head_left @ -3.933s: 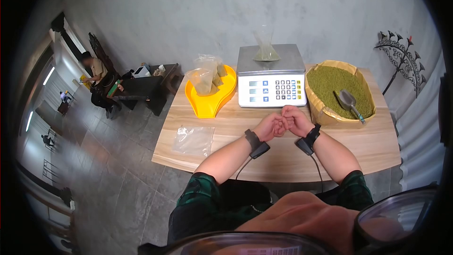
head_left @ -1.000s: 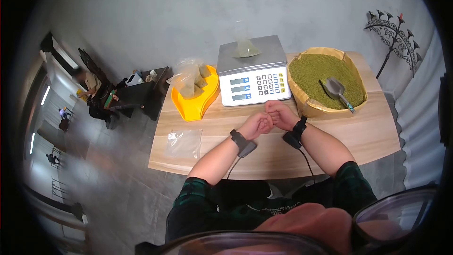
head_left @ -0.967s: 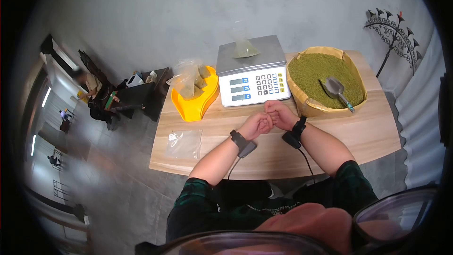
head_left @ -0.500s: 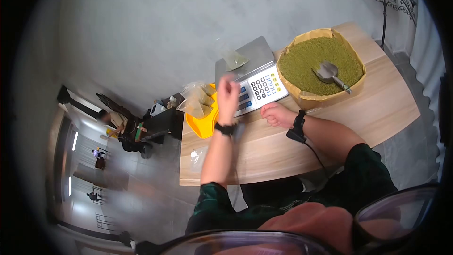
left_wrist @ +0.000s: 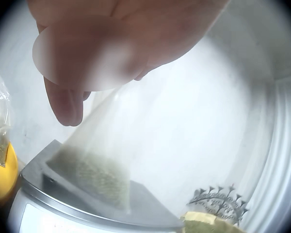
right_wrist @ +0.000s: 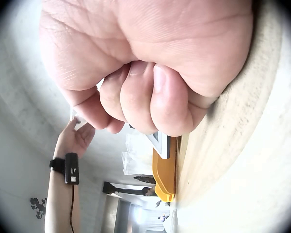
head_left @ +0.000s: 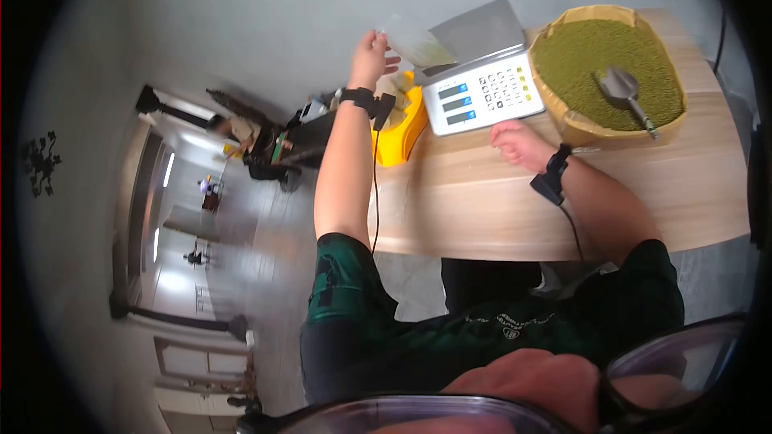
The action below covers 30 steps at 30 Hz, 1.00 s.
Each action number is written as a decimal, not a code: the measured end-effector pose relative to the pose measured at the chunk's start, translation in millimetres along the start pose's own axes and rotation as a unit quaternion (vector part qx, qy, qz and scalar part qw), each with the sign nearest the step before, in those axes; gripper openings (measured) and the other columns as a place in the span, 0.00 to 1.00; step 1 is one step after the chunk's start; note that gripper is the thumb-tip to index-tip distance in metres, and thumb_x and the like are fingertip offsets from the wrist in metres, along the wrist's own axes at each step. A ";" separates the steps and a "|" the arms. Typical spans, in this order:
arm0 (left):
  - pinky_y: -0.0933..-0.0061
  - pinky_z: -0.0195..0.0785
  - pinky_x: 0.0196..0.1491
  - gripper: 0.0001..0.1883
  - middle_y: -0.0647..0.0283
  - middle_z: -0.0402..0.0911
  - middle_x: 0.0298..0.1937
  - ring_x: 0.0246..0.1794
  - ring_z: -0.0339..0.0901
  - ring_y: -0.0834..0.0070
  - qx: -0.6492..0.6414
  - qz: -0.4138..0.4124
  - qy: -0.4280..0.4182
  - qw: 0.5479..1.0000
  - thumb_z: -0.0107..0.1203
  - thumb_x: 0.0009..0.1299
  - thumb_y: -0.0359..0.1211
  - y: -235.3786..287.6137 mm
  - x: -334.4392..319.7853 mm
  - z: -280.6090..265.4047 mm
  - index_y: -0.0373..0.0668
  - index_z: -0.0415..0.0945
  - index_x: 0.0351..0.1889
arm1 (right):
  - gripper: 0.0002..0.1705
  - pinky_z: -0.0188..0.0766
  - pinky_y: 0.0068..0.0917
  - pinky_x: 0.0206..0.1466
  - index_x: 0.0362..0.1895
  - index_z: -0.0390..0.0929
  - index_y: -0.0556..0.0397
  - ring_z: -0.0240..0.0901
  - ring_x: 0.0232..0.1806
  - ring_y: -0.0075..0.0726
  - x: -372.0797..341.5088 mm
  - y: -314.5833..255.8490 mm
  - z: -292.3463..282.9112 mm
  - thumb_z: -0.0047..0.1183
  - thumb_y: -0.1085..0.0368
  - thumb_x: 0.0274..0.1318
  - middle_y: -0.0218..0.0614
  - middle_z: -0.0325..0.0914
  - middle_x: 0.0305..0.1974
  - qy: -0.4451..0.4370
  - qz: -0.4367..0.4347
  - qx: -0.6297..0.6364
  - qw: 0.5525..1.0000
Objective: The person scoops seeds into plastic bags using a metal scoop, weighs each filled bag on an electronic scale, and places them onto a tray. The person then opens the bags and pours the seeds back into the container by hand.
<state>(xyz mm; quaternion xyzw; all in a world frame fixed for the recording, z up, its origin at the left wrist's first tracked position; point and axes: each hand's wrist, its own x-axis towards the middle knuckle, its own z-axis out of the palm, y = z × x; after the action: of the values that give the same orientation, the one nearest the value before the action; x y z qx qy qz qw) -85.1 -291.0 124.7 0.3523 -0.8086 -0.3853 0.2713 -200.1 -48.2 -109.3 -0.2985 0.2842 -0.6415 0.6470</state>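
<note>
In the head view my left hand (head_left: pixel 370 62), arm stretched forward, pinches the top of a clear bag (head_left: pixel 430 50) with green granules at its bottom. The left wrist view shows this bag (left_wrist: pixel 94 172) hanging tilted below the fingers, over the metal plate of the white scale (head_left: pixel 486 98); whether it touches the plate I cannot tell. My right hand (head_left: pixel 521 146) is near the table's surface in front of the scale. Its fingers are curled towards the palm in the right wrist view, and nothing shows in the hand (right_wrist: pixel 150 53).
A yellow tray (head_left: pixel 400 141) with filled bags stands left of the scale, partly behind my left arm. To the right is a large paper sack (head_left: pixel 555 116) of green granules with a metal scoop (head_left: pixel 619 87) lying in it. Further left, a person (head_left: pixel 245 133) sits by a dark table.
My left hand has left the right one, moved forward and left, and taken hold of the bag on the scale. The head view has turned. My right hand stays in front of the scale.
</note>
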 end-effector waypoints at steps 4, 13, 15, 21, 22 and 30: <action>0.64 0.80 0.39 0.13 0.57 0.75 0.49 0.41 0.83 0.61 -0.033 -0.032 0.030 0.998 0.42 0.79 0.42 -6.3 -56.7 -43.7 0.44 0.67 0.51 | 0.05 0.38 0.17 0.13 0.32 0.70 0.49 0.44 0.11 0.11 -0.6 -3.0 1.6 0.49 0.73 0.61 0.16 0.53 0.15 -0.006 0.014 -0.003 1.000; 0.64 0.81 0.37 0.13 0.60 0.78 0.47 0.38 0.84 0.63 -0.041 -0.107 0.119 0.986 0.41 0.79 0.41 -74.0 -130.0 -96.4 0.42 0.68 0.50 | 0.04 0.38 0.16 0.14 0.33 0.69 0.49 0.43 0.12 0.11 0.6 -2.4 -1.4 0.48 0.72 0.62 0.15 0.51 0.16 -0.011 0.011 -0.011 1.000; 0.60 0.81 0.39 0.12 0.63 0.77 0.48 0.42 0.82 0.63 -0.095 -0.108 0.142 0.979 0.41 0.79 0.41 -87.9 -136.1 -92.9 0.45 0.69 0.49 | 0.04 0.38 0.16 0.14 0.33 0.69 0.49 0.43 0.12 0.11 0.6 -1.3 -2.4 0.48 0.72 0.62 0.15 0.51 0.16 -0.013 0.010 -0.013 1.000; 0.49 0.76 0.48 0.07 0.68 0.70 0.45 0.48 0.72 0.68 -0.265 -0.051 0.233 0.934 0.47 0.78 0.40 -170.8 -123.1 -58.0 0.51 0.65 0.46 | 0.04 0.38 0.17 0.15 0.33 0.69 0.49 0.44 0.12 0.12 -0.3 -2.6 -2.9 0.46 0.72 0.63 0.15 0.51 0.16 -0.014 0.004 -0.014 1.000; 0.49 0.75 0.48 0.07 0.68 0.70 0.45 0.48 0.71 0.68 -0.288 -0.048 0.250 0.923 0.47 0.78 0.41 -175.8 -122.3 -47.2 0.51 0.64 0.46 | 0.05 0.38 0.17 0.15 0.33 0.68 0.48 0.43 0.12 0.12 -0.5 -3.2 -2.3 0.45 0.72 0.63 0.16 0.52 0.17 -0.017 0.001 -0.014 1.000; 0.56 0.75 0.46 0.11 0.67 0.70 0.46 0.46 0.69 0.73 -0.284 0.004 0.269 0.920 0.51 0.76 0.38 -196.8 -108.7 -18.8 0.51 0.62 0.50 | 0.05 0.38 0.17 0.14 0.32 0.69 0.48 0.44 0.12 0.13 -1.3 -5.9 2.5 0.47 0.71 0.62 0.15 0.51 0.15 -0.013 0.009 -0.004 1.000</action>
<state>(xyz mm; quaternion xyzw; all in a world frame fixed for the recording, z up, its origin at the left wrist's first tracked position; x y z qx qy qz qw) 64.9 -303.9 -43.2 0.3478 -0.5633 -0.4880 0.5689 -202.1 -46.8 -103.3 -0.3072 0.2807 -0.6307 0.6551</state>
